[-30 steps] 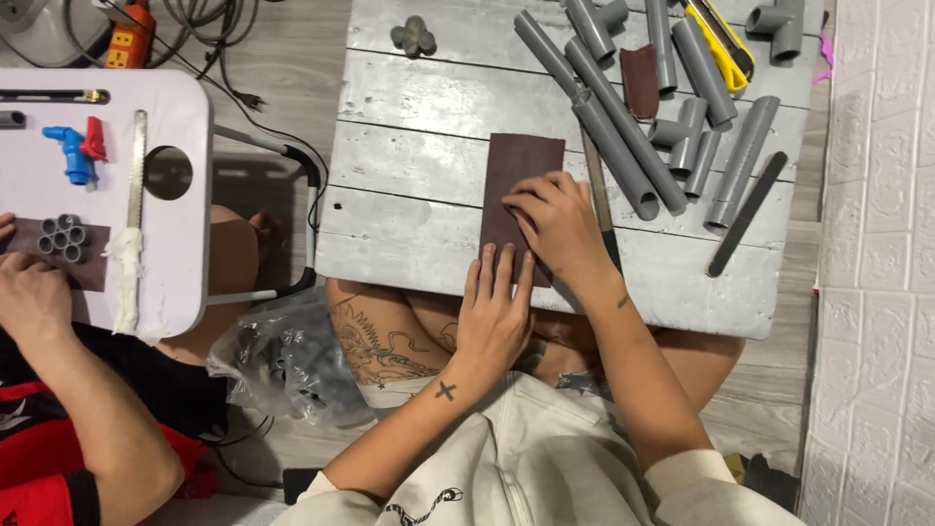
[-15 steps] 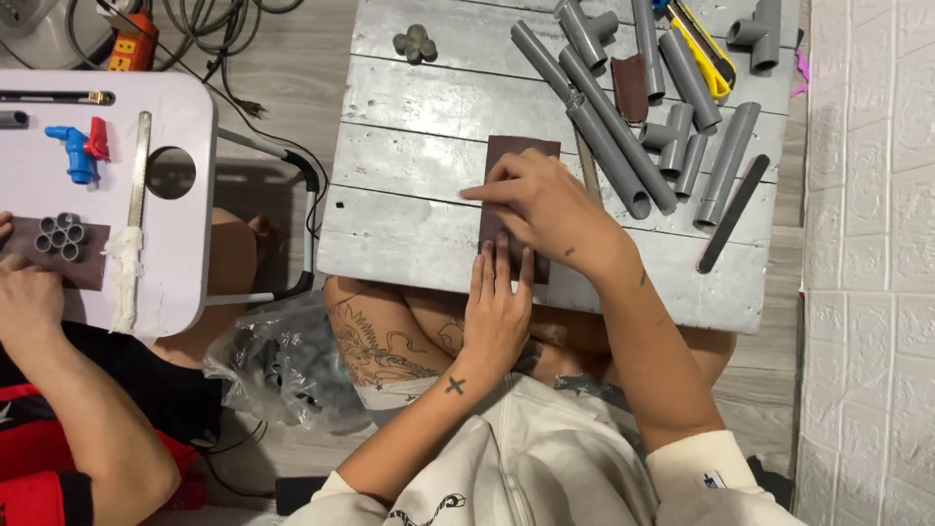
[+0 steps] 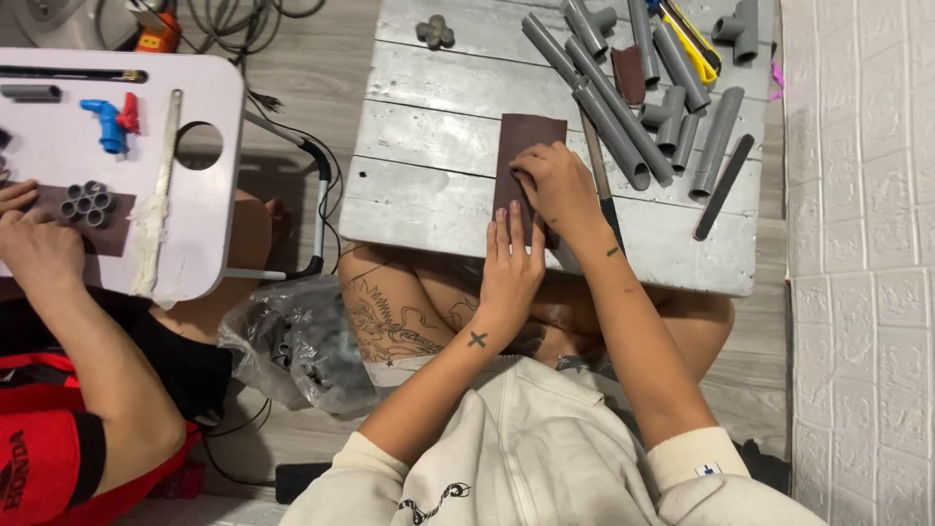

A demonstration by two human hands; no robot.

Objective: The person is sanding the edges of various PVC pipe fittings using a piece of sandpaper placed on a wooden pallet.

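A dark brown sheet of sandpaper lies flat on the grey plank surface, near its front edge. The left hand lies flat with fingers spread on the near end of the sheet, pinning it down. The right hand is curled over the sheet just beyond the left hand, fingers bunched as if on something small; what it presses there is hidden under the fingers.

To the right of the sheet lies a heap of grey pipes, long and short, some crossing each other, with a smaller brown sandpaper piece among them and a yellow-handled tool at the far side. A dark rod lies apart on the right. Beyond the sheet, to its left, sits a small grey fitting.

Left of the sheet, past the surface edge, a clear plastic bag of dark parts rests on the floor. Farther left, a white folding surface carries a bundle of short pipe rings, a blue and red valve and a co-worker's hand.
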